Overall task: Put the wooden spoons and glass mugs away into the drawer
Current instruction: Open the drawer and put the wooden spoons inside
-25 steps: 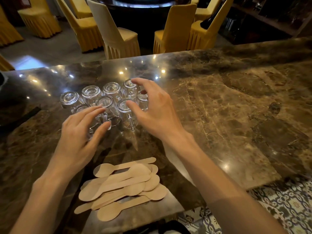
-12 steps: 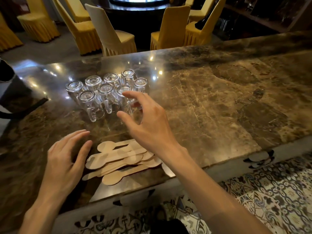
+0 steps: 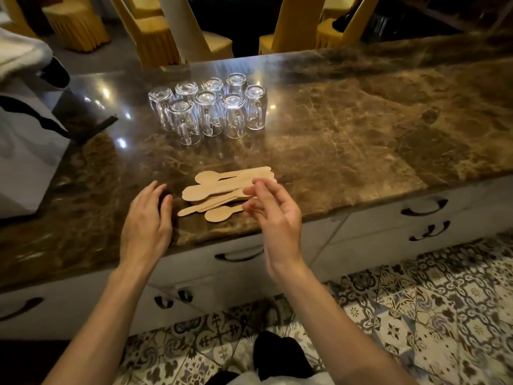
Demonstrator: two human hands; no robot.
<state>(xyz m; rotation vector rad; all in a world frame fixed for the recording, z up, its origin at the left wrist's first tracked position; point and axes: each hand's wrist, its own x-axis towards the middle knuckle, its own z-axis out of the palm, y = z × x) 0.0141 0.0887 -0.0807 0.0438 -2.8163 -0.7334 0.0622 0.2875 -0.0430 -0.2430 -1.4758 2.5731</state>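
Several glass mugs [image 3: 211, 109] stand upside down in a tight cluster on the brown marble counter [image 3: 347, 140]. Nearer the front edge lies a loose pile of several flat wooden spoons [image 3: 222, 190]. My left hand [image 3: 147, 218] hovers palm down just left of the spoons, fingers relaxed and holding nothing. My right hand [image 3: 273, 209] hangs over the right end of the pile with fingers loosely curled, holding nothing. Below the counter edge are closed white drawers, the nearest drawer [image 3: 238, 257] with a dark curved handle right under my hands.
A white bag [image 3: 25, 151] with dark straps sits on the counter at the left. More drawer handles [image 3: 424, 209] show at the right. Yellow-covered chairs [image 3: 155, 31] stand beyond the counter. Patterned floor tiles [image 3: 416, 315] lie below.
Both hands pulled back from the glass mugs toward me and now hover at the spoon pile. The view has backed away, so the drawers under the counter show.
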